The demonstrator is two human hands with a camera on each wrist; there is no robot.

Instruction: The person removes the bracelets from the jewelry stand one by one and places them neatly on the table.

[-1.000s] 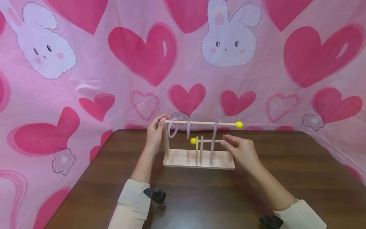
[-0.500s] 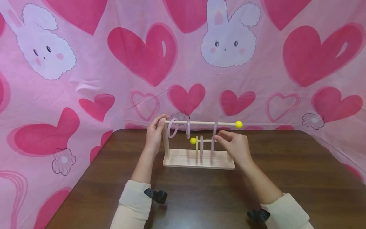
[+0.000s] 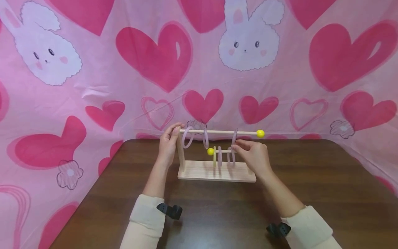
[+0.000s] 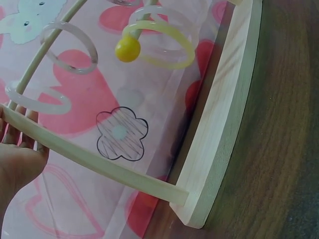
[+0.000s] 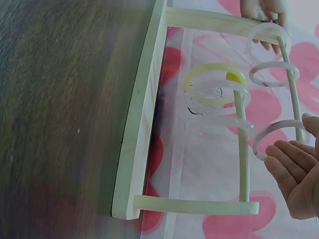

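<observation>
A light wooden stand [image 3: 217, 172] on the table carries two rods with yellow ball ends. My left hand [image 3: 168, 147] grips the top of its left post [image 3: 180, 152]. Two pale purple bangles [image 3: 206, 139] hang on the upper rod [image 3: 217, 131] near that post. Farther right on the same rod, my right hand [image 3: 256, 157] pinches another translucent purple bangle [image 5: 269, 128] by its lower edge. A yellow bangle [image 3: 214, 157] and two purple bangles [image 3: 219, 157] hang from the lower rod [image 5: 243, 164]. The right hand hides part of the short right post in the head view.
The dark brown wooden table [image 3: 214, 214] extends around the stand. Behind it hangs a pink cloth [image 3: 136, 79] with hearts and rabbits. The upper rod's yellow ball [image 3: 260, 133] juts out past the right hand.
My right hand has moved left from the lower rod's right end to the bangle on the upper rod. The rightmost lower bangle has turned slightly. My left hand stays on the post.
</observation>
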